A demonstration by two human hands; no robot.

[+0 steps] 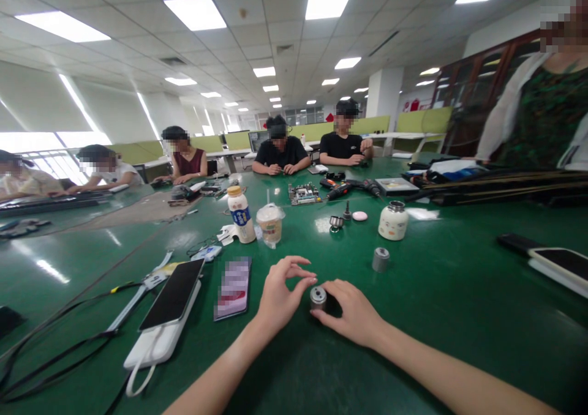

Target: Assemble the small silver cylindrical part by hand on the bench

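A small grey metal cylinder point(318, 299) with holes in its top stands upright on the green table point(285, 366). The thumb and fingers of my right hand point(351, 311) close around it from the right. Just to its left is my left hand point(282, 289), thumb and index finger curved toward each other near the cylinder's top; whether a tiny item sits between the fingertips is too small to tell. A second metal cylinder point(381, 259) stands farther back to the right, in front of a white jar point(393, 221) without a lid.
Left of my hands lie a pink-screened phone point(233, 288), a black phone point(172, 294) on a white power bank point(160, 341), and cables. Ahead stand a bottle point(241, 216), a cup point(271, 224), a circuit board point(305, 193) and drills point(340, 190). Several people are around the table.
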